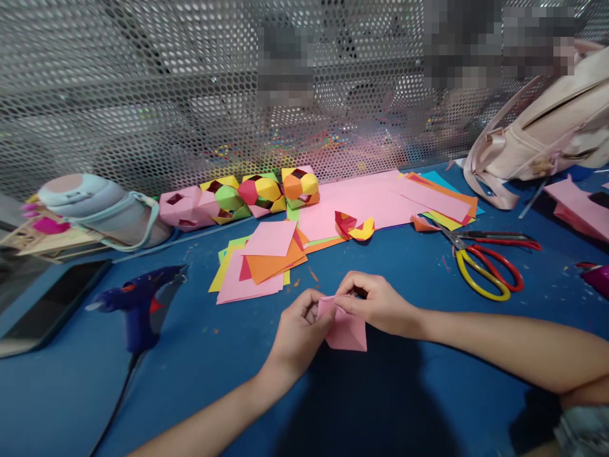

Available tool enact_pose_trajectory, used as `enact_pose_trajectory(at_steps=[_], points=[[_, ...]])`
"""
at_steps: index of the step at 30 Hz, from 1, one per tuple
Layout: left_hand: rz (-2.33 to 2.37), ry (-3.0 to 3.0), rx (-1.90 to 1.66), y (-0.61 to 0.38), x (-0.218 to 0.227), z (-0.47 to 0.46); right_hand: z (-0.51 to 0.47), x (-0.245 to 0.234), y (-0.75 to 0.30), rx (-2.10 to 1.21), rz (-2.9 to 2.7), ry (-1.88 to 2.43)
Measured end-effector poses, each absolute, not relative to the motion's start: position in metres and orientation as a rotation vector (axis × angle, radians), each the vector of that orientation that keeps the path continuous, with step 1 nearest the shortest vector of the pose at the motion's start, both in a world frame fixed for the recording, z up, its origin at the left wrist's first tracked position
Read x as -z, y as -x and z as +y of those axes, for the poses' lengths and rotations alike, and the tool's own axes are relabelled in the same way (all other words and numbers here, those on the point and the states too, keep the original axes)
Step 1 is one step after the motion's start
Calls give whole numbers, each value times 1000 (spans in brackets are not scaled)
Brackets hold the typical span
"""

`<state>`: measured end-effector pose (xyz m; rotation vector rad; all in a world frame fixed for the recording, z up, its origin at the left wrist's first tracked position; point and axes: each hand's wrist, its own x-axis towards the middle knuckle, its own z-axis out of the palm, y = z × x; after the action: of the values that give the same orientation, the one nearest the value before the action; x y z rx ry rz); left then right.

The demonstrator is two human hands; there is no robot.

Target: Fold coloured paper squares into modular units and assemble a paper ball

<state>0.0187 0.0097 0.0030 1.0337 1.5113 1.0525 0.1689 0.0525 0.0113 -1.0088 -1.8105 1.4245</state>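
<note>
Both hands hold a small pink sheet of paper (349,333) over the blue table, near the middle of the view. My left hand (301,327) pinches its left edge between thumb and fingers. At the top edge, the thumb and fingers of my right hand (378,301) close on the paper, where a crease line shows. Just beyond the hands lie a red and yellow folded paper piece (354,227) and a fanned stack of coloured paper squares (271,251) in pink, orange, yellow and red.
Folded paper balls (261,195) line the back by a perforated metal screen (190,95). At left are a blue glue gun (137,311), a phone (52,304) and a pale bottle (95,206). Scissors (485,273), more paper (438,197) and a backpack (547,127) are at right.
</note>
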Motion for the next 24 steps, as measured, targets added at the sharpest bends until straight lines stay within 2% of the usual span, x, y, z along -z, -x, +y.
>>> enact_pose_trajectory(at_steps=[24], points=[[1473,-988,-1060,-17,-3,9,56,-12,-171,-1409,-1884,885]])
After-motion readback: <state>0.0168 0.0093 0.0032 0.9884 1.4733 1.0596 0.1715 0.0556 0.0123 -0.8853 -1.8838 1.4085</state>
